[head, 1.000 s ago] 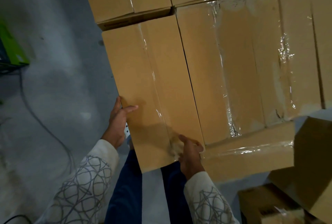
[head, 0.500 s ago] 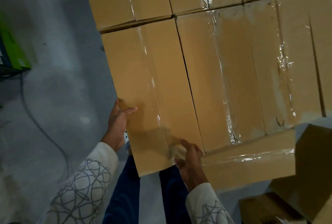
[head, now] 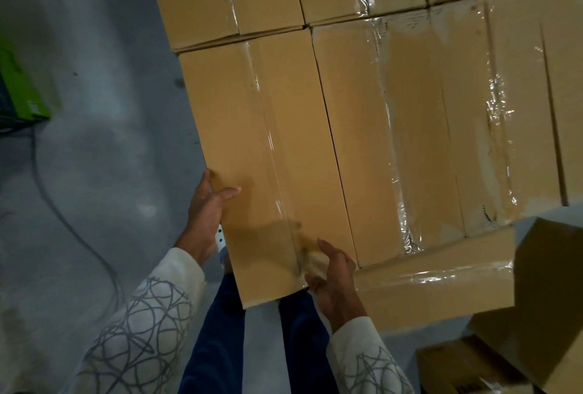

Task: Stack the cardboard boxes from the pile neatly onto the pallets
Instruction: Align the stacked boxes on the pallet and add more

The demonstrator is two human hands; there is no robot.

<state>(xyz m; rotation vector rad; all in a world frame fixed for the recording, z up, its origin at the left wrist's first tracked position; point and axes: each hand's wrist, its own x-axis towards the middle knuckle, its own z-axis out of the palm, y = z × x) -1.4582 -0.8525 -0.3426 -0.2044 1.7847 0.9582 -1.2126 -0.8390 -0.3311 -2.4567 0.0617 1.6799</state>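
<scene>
A long taped cardboard box (head: pixel 268 147) lies at the left end of a layer of stacked boxes (head: pixel 426 116), its far end against the row behind. My left hand (head: pixel 206 210) grips its left edge, thumb lying on the top face. My right hand (head: pixel 332 273) holds the near right corner, fingers curled round the end face. The box's near end sticks out over my legs, past the neighbouring box.
A lower box (head: pixel 438 286) juts out to the right of my right hand. Loose boxes (head: pixel 536 299) lie at the bottom right. On the grey floor at left sit a green crate (head: pixel 19 93) and a cable (head: pixel 79 235).
The box has slid slightly away from me toward the back row, closing the gap there. Both hands keep the same hold.
</scene>
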